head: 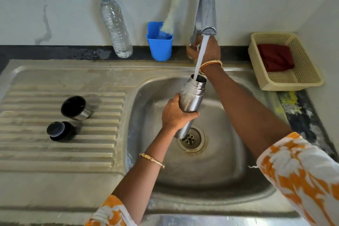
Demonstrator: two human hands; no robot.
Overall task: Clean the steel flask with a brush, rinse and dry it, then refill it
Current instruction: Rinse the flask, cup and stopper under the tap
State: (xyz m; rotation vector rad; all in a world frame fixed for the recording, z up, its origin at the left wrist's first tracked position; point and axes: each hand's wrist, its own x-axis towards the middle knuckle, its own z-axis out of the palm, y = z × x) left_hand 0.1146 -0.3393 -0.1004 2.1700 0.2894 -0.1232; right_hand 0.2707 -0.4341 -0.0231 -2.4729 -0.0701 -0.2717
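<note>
While the left hand gripped the steel flask upright over the sink under the tap's stream and the right hand curled around the tap handle, rinsing appeared underway, the brush back in its cup, drying and refilling left.

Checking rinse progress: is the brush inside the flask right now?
No, the brush stands in the blue cup by the wall, while tap water runs into the flask.

One head-worn camera looks steeply down, close over the sink, perhaps tilted slightly forward.
</note>
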